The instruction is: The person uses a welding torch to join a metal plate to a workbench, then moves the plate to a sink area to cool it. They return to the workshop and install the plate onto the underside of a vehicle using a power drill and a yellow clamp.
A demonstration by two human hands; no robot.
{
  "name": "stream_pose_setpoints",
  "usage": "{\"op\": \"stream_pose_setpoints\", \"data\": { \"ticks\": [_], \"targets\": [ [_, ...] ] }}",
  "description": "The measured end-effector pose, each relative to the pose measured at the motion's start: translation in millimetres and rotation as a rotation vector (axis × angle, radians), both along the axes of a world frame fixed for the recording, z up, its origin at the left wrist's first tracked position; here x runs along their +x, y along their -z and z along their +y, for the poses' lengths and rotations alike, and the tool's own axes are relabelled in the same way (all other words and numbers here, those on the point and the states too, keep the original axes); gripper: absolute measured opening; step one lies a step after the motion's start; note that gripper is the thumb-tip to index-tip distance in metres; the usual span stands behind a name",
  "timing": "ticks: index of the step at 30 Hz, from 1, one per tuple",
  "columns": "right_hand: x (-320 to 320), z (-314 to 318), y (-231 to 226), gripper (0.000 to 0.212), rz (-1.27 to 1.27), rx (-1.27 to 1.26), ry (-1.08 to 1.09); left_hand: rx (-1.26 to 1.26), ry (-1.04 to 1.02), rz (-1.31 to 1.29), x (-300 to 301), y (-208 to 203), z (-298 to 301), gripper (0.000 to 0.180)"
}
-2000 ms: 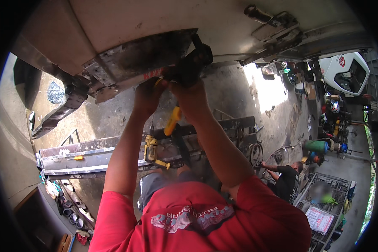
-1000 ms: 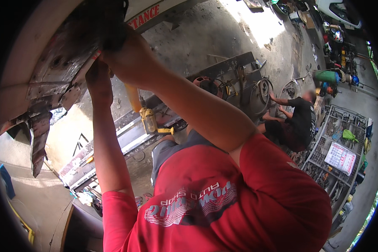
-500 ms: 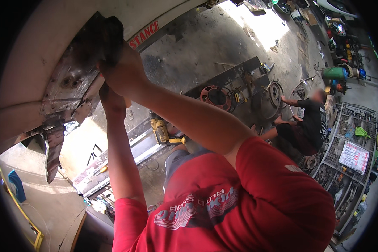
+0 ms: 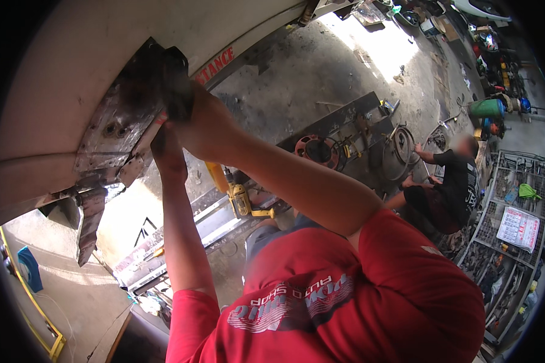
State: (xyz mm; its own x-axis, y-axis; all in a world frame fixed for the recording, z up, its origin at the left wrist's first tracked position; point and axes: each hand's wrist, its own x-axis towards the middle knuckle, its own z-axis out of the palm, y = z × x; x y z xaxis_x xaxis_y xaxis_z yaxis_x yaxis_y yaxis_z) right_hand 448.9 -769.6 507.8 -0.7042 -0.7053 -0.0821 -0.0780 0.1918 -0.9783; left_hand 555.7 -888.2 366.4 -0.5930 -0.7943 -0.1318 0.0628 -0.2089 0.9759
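Observation:
Both my arms reach up to the underside of a pale vehicle body panel [image 4: 72, 91]. My right hand [image 4: 204, 118] is closed at a black, blurred object [image 4: 176, 78], which I cannot make out, against dark, scorched-looking metal. Just below it, my left hand [image 4: 170, 156] is raised beside the same metal, its fingers dark and mostly hidden. A bare, scuffed metal plate [image 4: 112, 130] with bolt holes lies to the left of my hands. Under my right wrist shows a blurred yellow strip [image 4: 217, 176]; whether a hand holds it, I cannot tell.
A yellow drill [image 4: 241, 199] rests below my arms near a long metal beam [image 4: 209, 224]. On the right another person [image 4: 445, 181] crouches by a coil of hose [image 4: 399, 151]. A wire-mesh rack [image 4: 508, 209] and a green cylinder [image 4: 486, 108] stand farther right. Torn metal [image 4: 91, 224] hangs at left.
The whole view has shifted slightly, so the surroundings sit lower and farther right. My hands stay at the dark metal, and the yellow strip now shows beside the drill.

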Motion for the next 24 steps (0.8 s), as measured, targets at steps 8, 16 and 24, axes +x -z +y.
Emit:
{"op": "stream_pose_setpoints", "data": {
  "ticks": [8, 16, 24],
  "targets": [
    [3, 3, -2, 0.035, 0.023, 0.029, -0.075, -0.001, 0.043, -0.013, 10, 2, -3, 0.056],
    [0, -2, -1, 0.049, 0.048, -0.069, -0.061, 0.01, 0.051, -0.026, 7, -11, 8, 0.052],
    [-6, 0, 9, 0.05, 0.035, -0.204, -0.066, -0.208, 0.119, -0.014, -2, -55, 9, 0.047]
  ]
}}
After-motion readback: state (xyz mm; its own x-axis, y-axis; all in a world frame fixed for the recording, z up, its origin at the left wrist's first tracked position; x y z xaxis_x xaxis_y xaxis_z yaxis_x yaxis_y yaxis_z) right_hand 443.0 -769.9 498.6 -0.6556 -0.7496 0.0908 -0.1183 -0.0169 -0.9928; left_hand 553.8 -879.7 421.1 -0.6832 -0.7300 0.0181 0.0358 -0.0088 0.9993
